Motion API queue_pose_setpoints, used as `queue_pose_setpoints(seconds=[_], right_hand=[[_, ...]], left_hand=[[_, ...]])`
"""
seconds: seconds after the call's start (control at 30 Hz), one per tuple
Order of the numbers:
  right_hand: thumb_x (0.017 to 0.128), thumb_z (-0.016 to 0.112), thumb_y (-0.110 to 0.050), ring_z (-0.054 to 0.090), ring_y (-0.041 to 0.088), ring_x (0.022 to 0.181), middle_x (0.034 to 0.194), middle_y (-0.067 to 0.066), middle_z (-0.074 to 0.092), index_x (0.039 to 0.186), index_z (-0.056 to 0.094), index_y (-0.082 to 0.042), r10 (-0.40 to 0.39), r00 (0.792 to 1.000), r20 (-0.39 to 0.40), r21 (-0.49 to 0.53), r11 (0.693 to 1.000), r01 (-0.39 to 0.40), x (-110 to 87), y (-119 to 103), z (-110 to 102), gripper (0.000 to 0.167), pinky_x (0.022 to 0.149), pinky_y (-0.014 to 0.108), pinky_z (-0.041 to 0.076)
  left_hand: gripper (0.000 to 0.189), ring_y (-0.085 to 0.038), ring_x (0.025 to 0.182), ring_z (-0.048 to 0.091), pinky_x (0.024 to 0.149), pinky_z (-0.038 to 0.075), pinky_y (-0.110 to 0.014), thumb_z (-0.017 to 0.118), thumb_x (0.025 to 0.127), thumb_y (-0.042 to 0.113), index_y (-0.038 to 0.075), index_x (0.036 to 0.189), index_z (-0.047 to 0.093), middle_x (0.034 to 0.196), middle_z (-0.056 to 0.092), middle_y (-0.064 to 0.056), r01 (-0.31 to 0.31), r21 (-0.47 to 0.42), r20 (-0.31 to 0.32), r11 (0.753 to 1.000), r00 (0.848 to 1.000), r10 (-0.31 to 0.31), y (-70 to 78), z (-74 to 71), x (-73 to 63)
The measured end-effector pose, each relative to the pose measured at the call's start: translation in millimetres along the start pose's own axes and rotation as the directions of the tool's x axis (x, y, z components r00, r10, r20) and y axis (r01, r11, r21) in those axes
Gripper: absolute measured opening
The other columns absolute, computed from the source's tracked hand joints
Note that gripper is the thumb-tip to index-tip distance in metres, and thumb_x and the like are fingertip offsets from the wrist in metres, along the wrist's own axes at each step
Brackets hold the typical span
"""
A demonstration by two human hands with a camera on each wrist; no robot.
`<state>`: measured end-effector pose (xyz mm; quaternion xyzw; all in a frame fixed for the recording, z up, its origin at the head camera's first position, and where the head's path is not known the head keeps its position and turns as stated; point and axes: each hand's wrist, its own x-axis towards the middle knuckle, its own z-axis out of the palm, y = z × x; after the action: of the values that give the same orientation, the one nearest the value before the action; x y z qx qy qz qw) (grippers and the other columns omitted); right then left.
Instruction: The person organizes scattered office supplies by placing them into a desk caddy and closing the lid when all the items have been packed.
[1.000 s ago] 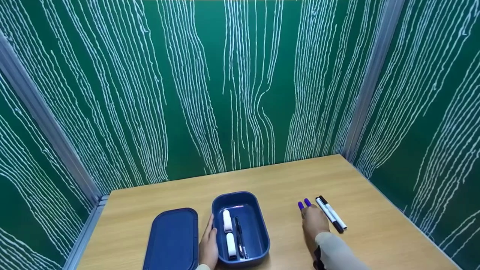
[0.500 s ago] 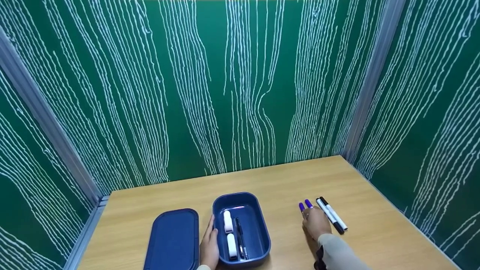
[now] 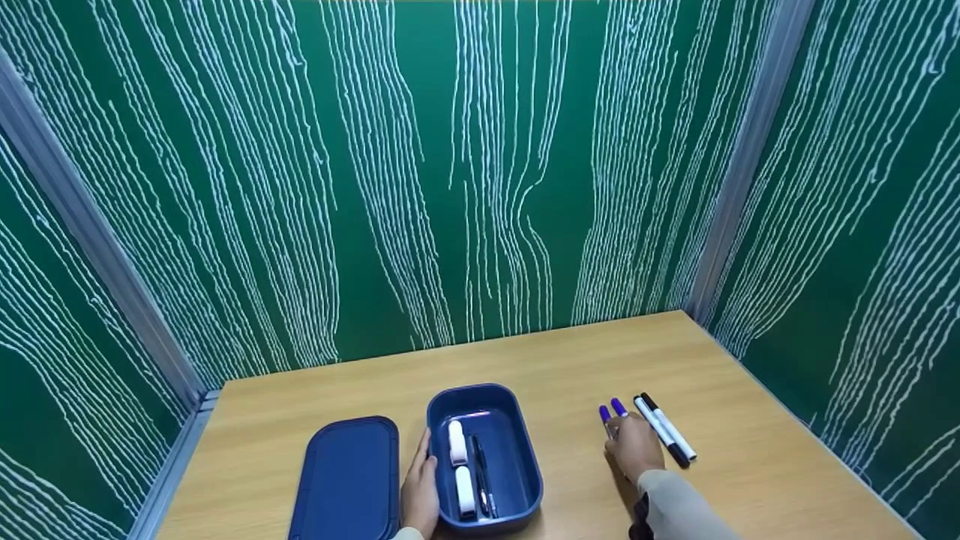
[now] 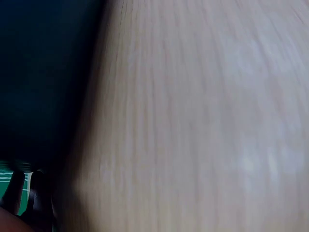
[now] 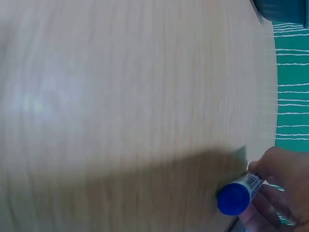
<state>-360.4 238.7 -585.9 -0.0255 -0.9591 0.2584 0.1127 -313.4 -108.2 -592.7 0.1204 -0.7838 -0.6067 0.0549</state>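
My left hand (image 3: 420,495) rests with extended fingers against the left wall of a dark blue open box (image 3: 517,450). Inside the box lie two small white objects (image 3: 465,491), whose kind I cannot tell, beside dark slim pens (image 3: 481,469). On the right, my right hand (image 3: 636,446) pinches a marker (image 5: 250,183) between thumb and fingers. Its blue end faces the right wrist camera. In the head view two purple marker tips (image 3: 617,406) poke out past the fingers; the hand hides the rest of both.
Two white markers with black ends (image 3: 667,431) lie side by side, right of my right hand. The box's blue lid (image 3: 349,476) lies flat to the left of the box. Green walls (image 3: 510,150) with white wavy lines border the wooden table (image 3: 570,360).
Both hands keep nearly the same place. The whole head view has shifted very slightly; the box and its contents are unchanged.
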Motion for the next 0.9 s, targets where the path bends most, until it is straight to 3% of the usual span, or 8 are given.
queue_pose_setpoints(seconds=[0.4,0.7,0.9], right_hand=[[0.076,0.072,0.002,0.065,0.027,0.086,0.102,0.021,0.067,0.111,0.070,0.008,0.037,0.999,0.032,0.051,0.998,-0.038,-0.8,-4,-6,0.035,0.068,0.037,0.057],[0.081,0.069,0.001,0.065,0.025,0.091,0.115,0.025,0.065,0.119,0.066,0.009,0.066,0.995,0.077,0.096,0.993,-0.073,1.1,-4,-8,0.039,0.070,0.035,0.054],[0.081,0.070,0.001,0.065,0.025,0.086,0.105,0.021,0.066,0.118,0.068,0.007,0.025,0.999,0.042,0.101,0.994,-0.029,2.4,-11,-12,0.037,0.069,0.037,0.055]], left_hand=[[0.050,-0.041,0.142,0.034,0.109,0.031,-0.063,0.038,0.103,0.021,0.030,0.152,0.038,0.157,0.036,-0.012,0.015,0.037,-0.008,0.999,1.000,-0.015,0.3,1.4,1.5],[0.050,-0.042,0.140,0.037,0.106,0.035,-0.063,0.038,0.104,0.021,0.032,0.152,0.038,0.156,0.037,-0.013,0.007,0.062,-0.004,0.998,1.000,-0.006,0.3,0.1,0.5],[0.050,-0.041,0.140,0.036,0.106,0.036,-0.062,0.039,0.103,0.021,0.033,0.151,0.039,0.156,0.038,-0.012,0.008,0.037,-0.012,0.999,1.000,-0.007,0.2,-0.1,0.6]])
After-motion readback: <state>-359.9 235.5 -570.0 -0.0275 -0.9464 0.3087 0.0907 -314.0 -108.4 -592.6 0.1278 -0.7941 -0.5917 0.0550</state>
